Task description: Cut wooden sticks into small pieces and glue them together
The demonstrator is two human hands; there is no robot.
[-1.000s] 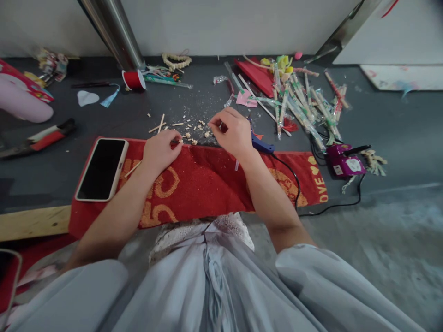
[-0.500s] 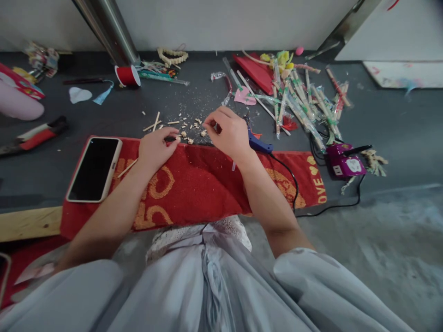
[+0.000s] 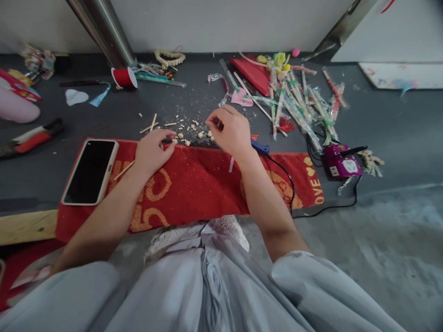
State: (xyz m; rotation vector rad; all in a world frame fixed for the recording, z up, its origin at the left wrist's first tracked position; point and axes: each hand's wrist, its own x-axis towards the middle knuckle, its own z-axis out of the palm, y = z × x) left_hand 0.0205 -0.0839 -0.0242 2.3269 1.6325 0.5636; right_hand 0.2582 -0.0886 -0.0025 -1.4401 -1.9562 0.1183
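My left hand (image 3: 154, 152) rests at the far edge of a red towel (image 3: 197, 184), its thumb and forefinger curved with a gap between them. A small pale wooden bit (image 3: 175, 141) lies by the thumb tip. My right hand (image 3: 231, 129) is raised slightly over the scatter, fingers curled with the tips pinched together. Whatever they hold, if anything, is hidden. Short cut wooden pieces (image 3: 200, 134) and crumbs lie between the hands on the dark table. Thin sticks (image 3: 152, 123) lie beyond my left hand. A blue-handled tool (image 3: 260, 146) with a black cord sits partly behind my right wrist.
A phone (image 3: 90, 171) lies on the towel's left end; pliers (image 3: 32, 138) are farther left. At the back stand a red thread spool (image 3: 123, 78) and a metal post (image 3: 104, 32). Plastic-wrapped sticks (image 3: 299, 99) pile up at right, near a purple power socket (image 3: 341, 161).
The whole view has shifted slightly. My left thumb and forefinger have drawn back a little from the wooden bit. My right hand stays pinched in nearly the same place.
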